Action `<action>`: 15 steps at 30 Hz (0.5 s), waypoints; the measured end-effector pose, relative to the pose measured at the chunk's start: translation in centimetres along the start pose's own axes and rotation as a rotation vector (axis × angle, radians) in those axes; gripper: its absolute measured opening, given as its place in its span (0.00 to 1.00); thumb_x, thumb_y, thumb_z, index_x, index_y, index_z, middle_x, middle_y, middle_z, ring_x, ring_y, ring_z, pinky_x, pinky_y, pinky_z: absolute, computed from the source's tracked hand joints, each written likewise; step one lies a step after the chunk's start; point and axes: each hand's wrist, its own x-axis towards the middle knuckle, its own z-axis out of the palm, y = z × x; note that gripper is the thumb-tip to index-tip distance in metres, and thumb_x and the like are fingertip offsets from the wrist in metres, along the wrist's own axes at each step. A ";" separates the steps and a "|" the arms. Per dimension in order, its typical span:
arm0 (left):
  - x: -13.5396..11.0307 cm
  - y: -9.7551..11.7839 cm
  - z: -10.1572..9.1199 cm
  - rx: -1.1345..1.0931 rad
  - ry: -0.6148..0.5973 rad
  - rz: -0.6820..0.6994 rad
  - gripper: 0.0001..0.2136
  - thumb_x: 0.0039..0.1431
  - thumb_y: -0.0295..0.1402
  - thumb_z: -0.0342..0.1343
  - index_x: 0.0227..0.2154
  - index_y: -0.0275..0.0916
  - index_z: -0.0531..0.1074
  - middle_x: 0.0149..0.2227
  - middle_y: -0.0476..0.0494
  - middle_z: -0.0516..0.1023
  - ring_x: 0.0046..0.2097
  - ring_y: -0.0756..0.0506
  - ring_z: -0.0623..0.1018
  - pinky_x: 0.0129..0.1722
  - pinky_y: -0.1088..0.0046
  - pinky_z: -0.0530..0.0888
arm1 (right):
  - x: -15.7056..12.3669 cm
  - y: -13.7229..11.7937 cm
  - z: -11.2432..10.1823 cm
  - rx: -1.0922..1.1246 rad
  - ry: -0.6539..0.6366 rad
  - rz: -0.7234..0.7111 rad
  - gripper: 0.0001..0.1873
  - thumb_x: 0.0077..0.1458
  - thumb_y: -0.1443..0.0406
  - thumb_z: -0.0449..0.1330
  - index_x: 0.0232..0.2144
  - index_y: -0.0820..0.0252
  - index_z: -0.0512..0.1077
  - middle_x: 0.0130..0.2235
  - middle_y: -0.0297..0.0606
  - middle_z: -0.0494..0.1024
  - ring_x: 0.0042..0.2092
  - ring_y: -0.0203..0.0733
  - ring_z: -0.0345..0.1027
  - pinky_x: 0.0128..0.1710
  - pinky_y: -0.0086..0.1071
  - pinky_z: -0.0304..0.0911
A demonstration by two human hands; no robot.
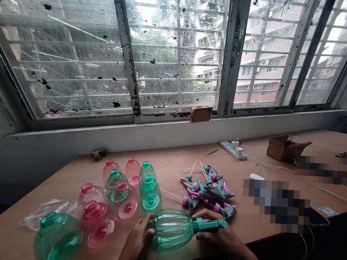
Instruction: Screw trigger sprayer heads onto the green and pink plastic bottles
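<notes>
A clear green spray bottle (172,230) lies on its side between my hands above the table's front edge, its neck pointing right. My left hand (138,238) is closed around the bottle's base. At the neck, my right hand (214,233) grips the teal spray head (210,224), which sits on the bottle's mouth; some of its fingers are hidden behind it. Left of my hands stand several open bottles without heads, such as a green bottle (150,194) and a pink bottle (127,201). Beyond my right hand is a pile of loose spray heads (209,188) in grey, pink and teal.
A large green bottle (57,238) stands at the front left by a crumpled plastic bag (45,212). A power strip (233,150) with cables and an open cardboard box (285,148) are at the back right. Blurred items lie right of the pile. Windows line the wall.
</notes>
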 end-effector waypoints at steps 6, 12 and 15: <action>0.0 -0.3 0.1 0.005 0.007 0.036 0.48 0.54 0.73 0.30 0.52 0.38 0.78 0.46 0.33 0.86 0.47 0.30 0.82 0.47 0.58 0.77 | -0.2 0.0 0.1 0.084 0.106 0.080 0.21 0.44 0.56 0.79 0.40 0.54 0.83 0.36 0.37 0.83 0.39 0.53 0.75 0.39 0.38 0.70; -0.4 -0.8 0.3 0.013 -0.033 0.061 0.42 0.58 0.67 0.46 0.65 0.41 0.65 0.62 0.33 0.76 0.59 0.28 0.76 0.54 0.56 0.76 | -0.5 -0.2 0.2 0.165 0.152 0.043 0.25 0.46 0.51 0.78 0.42 0.56 0.80 0.36 0.39 0.83 0.37 0.52 0.76 0.40 0.41 0.70; -0.4 -0.9 0.2 -0.006 -0.041 0.042 0.39 0.62 0.64 0.45 0.67 0.42 0.63 0.63 0.34 0.75 0.63 0.29 0.73 0.58 0.56 0.74 | -0.5 -0.2 0.3 0.186 0.146 0.040 0.27 0.47 0.52 0.78 0.46 0.56 0.78 0.39 0.40 0.83 0.37 0.52 0.77 0.40 0.41 0.70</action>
